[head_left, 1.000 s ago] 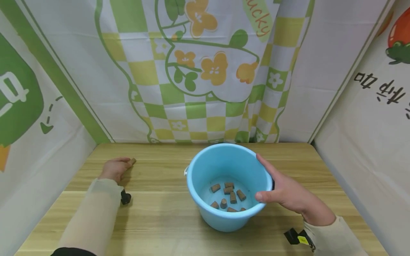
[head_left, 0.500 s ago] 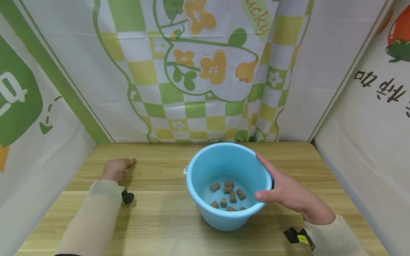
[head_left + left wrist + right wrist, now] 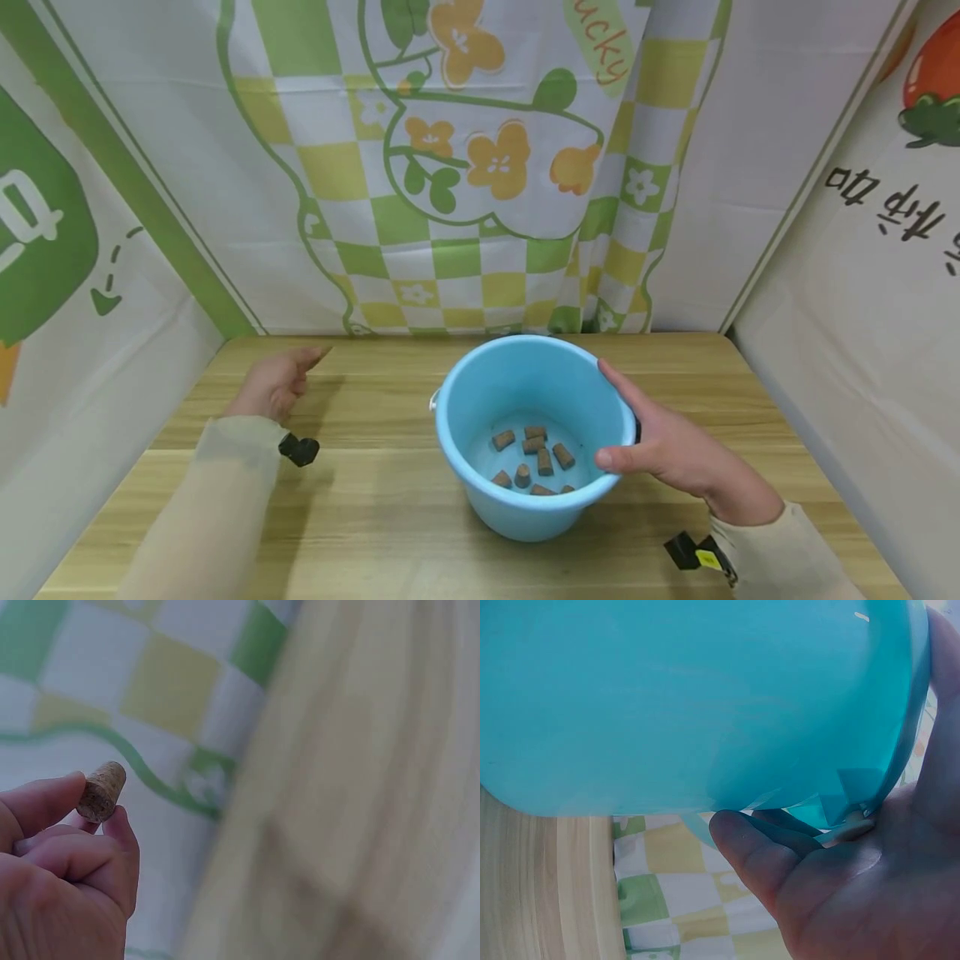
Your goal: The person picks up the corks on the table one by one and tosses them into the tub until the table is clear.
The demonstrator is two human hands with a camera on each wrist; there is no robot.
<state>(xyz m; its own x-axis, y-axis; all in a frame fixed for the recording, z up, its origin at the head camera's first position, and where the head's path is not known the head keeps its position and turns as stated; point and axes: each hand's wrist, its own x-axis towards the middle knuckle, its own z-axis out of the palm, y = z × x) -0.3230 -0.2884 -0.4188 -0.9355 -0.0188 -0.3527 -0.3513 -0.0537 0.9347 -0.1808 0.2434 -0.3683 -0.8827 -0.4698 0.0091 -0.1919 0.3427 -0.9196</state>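
Observation:
A small brown cork is pinched between thumb and fingertips of my left hand, seen closely in the left wrist view. In the head view that left hand is over the far left of the table, with the cork mostly hidden by its fingers. My right hand grips the right rim of a light blue bucket, thumb over the edge and fingers outside. Several corks lie scattered on the bucket's floor. Up close, the right wrist view shows the right hand against the bucket's side wall.
The wooden table runs back to a checked, flower-printed curtain. Printed cloth walls stand at left and right. A white handle joint sticks out on the bucket's left side.
My left hand has picked up the cork from the tabletop and risen slightly with it. My right hand and the bucket stay in place.

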